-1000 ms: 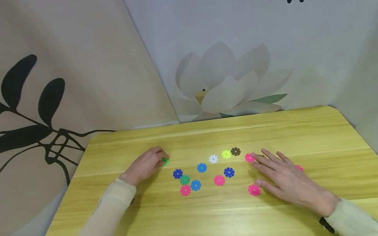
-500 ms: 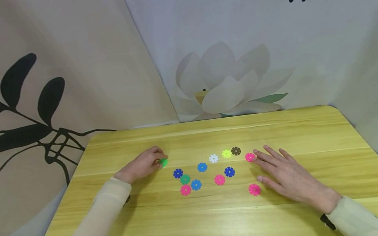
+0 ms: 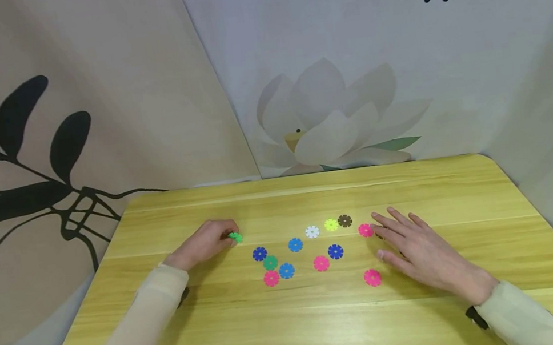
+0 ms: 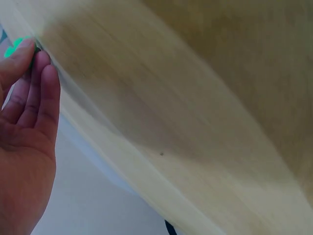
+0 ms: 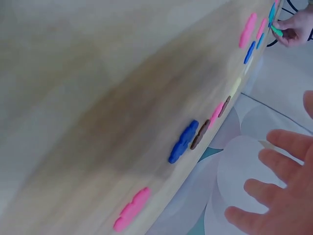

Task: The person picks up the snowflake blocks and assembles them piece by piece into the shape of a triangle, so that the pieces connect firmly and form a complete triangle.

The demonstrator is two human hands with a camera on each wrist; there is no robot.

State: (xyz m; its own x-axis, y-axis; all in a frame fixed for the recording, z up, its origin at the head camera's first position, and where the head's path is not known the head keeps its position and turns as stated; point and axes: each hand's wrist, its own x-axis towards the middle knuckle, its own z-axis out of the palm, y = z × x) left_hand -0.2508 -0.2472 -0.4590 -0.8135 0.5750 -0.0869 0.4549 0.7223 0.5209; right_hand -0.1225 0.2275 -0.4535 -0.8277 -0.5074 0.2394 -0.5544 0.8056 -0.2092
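Left hand (image 3: 205, 242) pinches a bright green disc (image 3: 235, 237) between curled fingertips, just above the table (image 3: 296, 331), left of the scattered discs. Right hand (image 3: 421, 255) hovers with fingers spread and relaxed, holding nothing; index fingertip sits just beside a pink disc (image 3: 365, 230). Second pink disc (image 3: 372, 277) lies near the thumb. Dark blue disc (image 3: 335, 251) lies mid-cluster.

Left hand (image 4: 22, 147), fingers (image 4: 49, 93) pinching green disc (image 4: 13, 46), blurred wooden table (image 4: 195, 98)
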